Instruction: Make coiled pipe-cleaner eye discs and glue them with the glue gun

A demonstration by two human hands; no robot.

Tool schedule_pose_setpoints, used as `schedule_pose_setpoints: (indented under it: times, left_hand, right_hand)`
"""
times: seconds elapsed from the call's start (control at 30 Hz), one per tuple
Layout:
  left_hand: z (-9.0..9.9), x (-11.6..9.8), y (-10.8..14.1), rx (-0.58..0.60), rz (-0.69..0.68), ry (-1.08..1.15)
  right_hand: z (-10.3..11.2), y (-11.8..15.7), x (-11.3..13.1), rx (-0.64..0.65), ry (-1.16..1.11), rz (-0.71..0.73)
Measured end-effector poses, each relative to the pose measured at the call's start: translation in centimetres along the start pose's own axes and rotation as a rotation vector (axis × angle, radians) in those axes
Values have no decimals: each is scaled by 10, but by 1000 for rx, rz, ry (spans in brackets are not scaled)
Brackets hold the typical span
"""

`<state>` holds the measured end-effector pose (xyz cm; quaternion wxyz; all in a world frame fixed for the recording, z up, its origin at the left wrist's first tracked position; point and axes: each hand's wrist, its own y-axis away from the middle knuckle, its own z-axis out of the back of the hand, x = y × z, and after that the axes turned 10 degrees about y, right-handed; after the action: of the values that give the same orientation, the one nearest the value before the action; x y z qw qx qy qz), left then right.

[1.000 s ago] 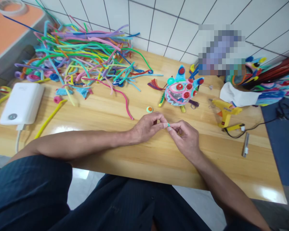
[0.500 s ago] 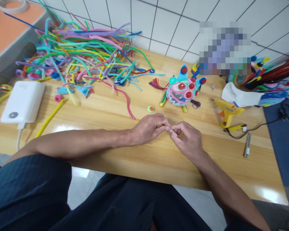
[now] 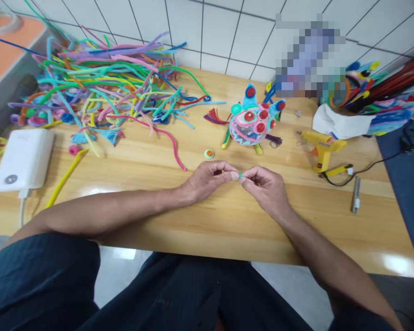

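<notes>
Between the fingertips of my left hand (image 3: 214, 180) and my right hand (image 3: 264, 185) is a small green piece of pipe cleaner (image 3: 240, 175), pinched from both sides. Most of it is covered by my fingers. Just beyond my left hand lies a small round disc (image 3: 209, 153), pale green with an orange centre. Farther back stands a colourful pipe-cleaner animal figure (image 3: 251, 123) with red-and-blue ears, red round spots and yellow-green legs. A tassel hangs out at each of its sides.
A heap of loose pipe cleaners (image 3: 124, 82) covers the back left. A white power bank (image 3: 24, 158) with a cable sits at the left. At the right are a yellow glue gun (image 3: 322, 146), a utility knife (image 3: 356, 195) and a white cloth-like piece (image 3: 341, 122). A tiled wall (image 3: 221, 32) borders the back.
More of the green piece now shows between my fingertips. My hands stay pinched together, slightly turned. The whole view has shifted a little, moving the table's things leftward.
</notes>
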<state>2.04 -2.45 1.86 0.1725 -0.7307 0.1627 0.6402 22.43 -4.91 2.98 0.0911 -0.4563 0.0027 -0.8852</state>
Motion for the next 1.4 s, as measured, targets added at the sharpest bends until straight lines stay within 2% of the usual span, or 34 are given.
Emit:
schedule_pose_setpoints:
  times: [0.07,0.2,0.3,0.4,0.47,0.6,0.67,0.8,0.9,1.0,1.17,1.23,1.4]
  left_hand:
    - [2,0,0,11,-61,-113]
    - [4,-1,0,43,-248,-320]
    - [4,-2,2,59,-266,-407]
    - [1,-5,4,32,-226,-394]
    - [-1,-6,5,11,-171,-318]
    - [-2,-4,5,17,-68,-150]
    - [0,-3,3,45,-83,-173]
    - [4,0,0,103,-232,-341]
    - [4,0,1,122,-261,-399]
    - [2,-1,3,57,-194,-361]
    - [-3,-2,3,6,-60,-125]
    - [-3,0,3,25,-72,-114]
    - [0,4,1,81,-245,-280]
  right_hand:
    - [2,0,1,-48,97,79]
    - [6,3,5,-134,408,334]
    - [6,6,6,-125,503,411]
    - [4,7,6,-132,441,393]
    - [2,6,5,-128,356,328]
    - [1,5,3,-46,200,199]
    - [3,4,2,-18,216,218]
    - [9,5,4,-18,393,360]
    - [10,7,6,-23,447,372]
    - [8,6,5,-21,352,283]
    - [2,3,1,1,100,100]
    - [3,3,1,7,134,124]
    - [9,5,2,-15,410,360]
